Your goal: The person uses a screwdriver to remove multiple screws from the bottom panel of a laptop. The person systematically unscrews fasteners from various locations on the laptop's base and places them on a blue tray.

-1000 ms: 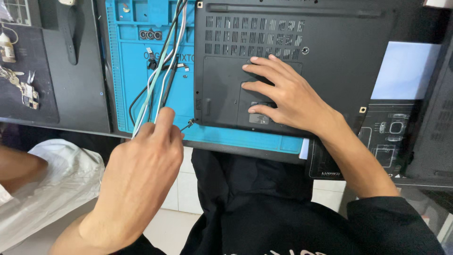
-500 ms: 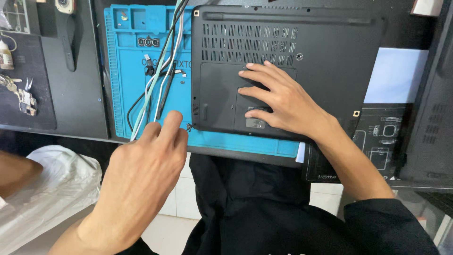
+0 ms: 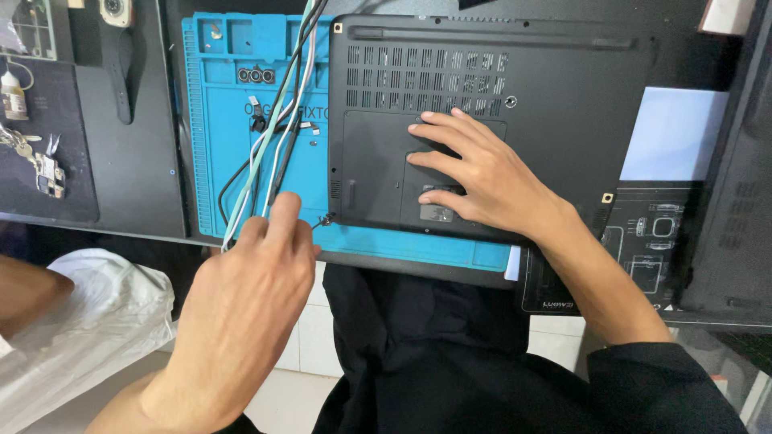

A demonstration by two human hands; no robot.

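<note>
A black laptop [image 3: 490,120] lies bottom-up on a blue work mat [image 3: 233,161] at the near edge of a dark surface [image 3: 137,185]. The right hand [image 3: 482,181] rests flat on its base panel, fingers [image 3: 438,133] spread and released, gripping nothing. The left hand [image 3: 241,305] reaches to the laptop's near left corner, fingers pinched together, apparently around a thin tool tip [image 3: 324,221] that is too small to make out, just beside a bundle of cables [image 3: 269,145] crossing the mat.
</note>
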